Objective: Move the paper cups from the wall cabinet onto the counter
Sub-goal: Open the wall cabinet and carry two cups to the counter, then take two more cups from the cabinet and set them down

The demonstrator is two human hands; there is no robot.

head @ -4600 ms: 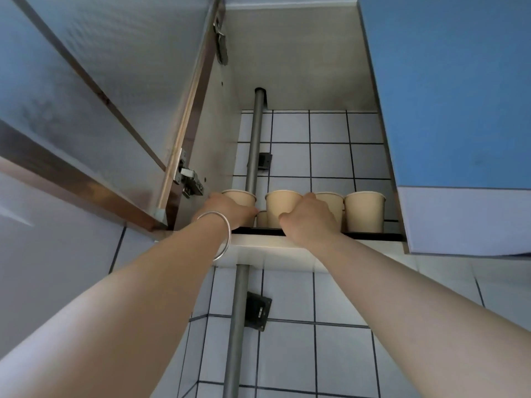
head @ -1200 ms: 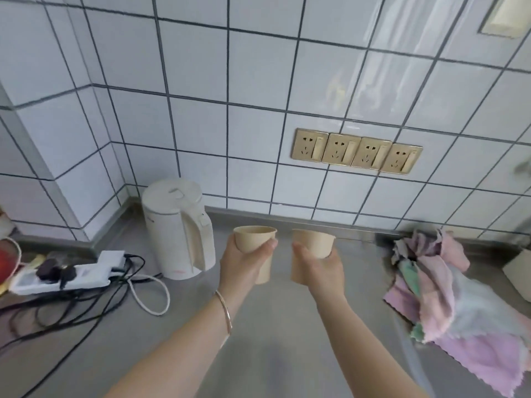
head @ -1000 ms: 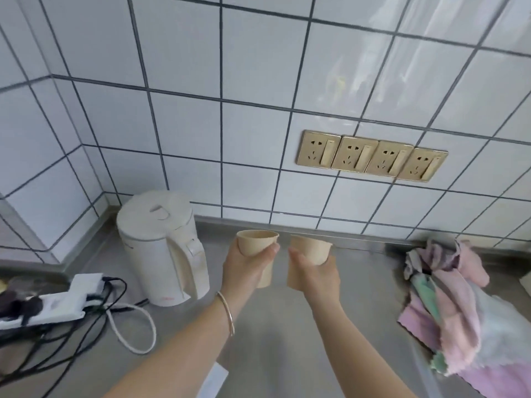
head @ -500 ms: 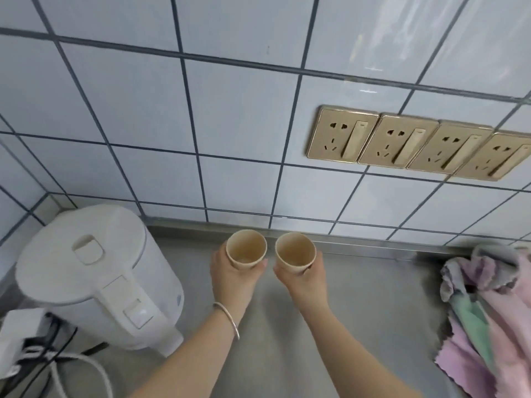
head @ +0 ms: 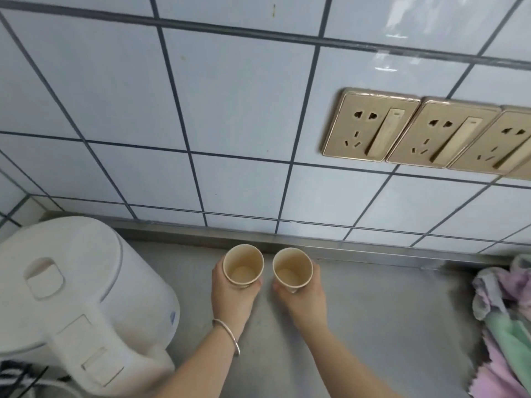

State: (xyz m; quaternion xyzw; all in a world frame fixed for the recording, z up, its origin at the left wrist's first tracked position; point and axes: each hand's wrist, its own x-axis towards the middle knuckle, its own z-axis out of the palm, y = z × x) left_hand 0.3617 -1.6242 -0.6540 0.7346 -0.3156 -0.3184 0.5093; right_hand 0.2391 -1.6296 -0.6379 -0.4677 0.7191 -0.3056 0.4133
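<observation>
Two beige paper cups stand upright side by side at the back of the grey counter [head: 373,326], close to the tiled wall. My left hand [head: 231,297] wraps around the left paper cup [head: 243,264]. My right hand [head: 306,297] wraps around the right paper cup [head: 292,270]. Both cups are empty and open at the top. Whether their bases touch the counter is hidden by my hands. The wall cabinet is out of view.
A white electric kettle [head: 71,305] stands on the counter just left of my left arm, with black cables [head: 17,374] beside it. A heap of pink, green and grey cloths [head: 505,326] lies at the right. Gold wall sockets [head: 416,132] sit above.
Both hands took cups from the cabinet shelf and brought them down. In the last second they lowered the cups further toward the back of the counter, and my view tipped downward.
</observation>
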